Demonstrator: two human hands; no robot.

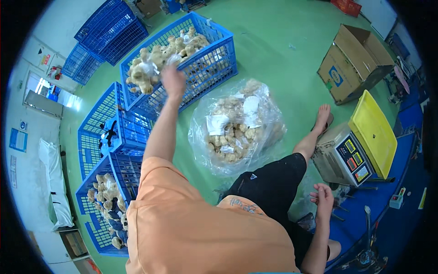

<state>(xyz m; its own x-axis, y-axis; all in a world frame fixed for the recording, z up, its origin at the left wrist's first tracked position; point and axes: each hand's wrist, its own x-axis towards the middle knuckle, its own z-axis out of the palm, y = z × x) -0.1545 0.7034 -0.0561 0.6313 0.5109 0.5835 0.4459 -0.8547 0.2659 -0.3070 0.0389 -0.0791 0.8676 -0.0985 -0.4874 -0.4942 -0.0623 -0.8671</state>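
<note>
My left hand (173, 81) reaches out to the near side of a large blue plastic crate (207, 59) heaped with tan plush toys (160, 55). It is just beside a plush toy with a white tag or wrap (145, 75). Its fingers are blurred and partly hidden, so I cannot tell whether they grip anything. By my right thigh, my right hand (323, 198) hangs in the air, fingers loosely bent and somewhat apart, holding nothing I can see. On the floor before me lies a big clear plastic bag (200, 153) full of tan plush toys (228, 109) and white tags.
Blue crates stand at my left, one with more plush toys (106, 192), another with a blue and black item (108, 133). Stacked blue crates (109, 29) are farther back. At right are a weighing scale (340, 157) with a yellow tray (375, 134) and an open cardboard box (349, 68).
</note>
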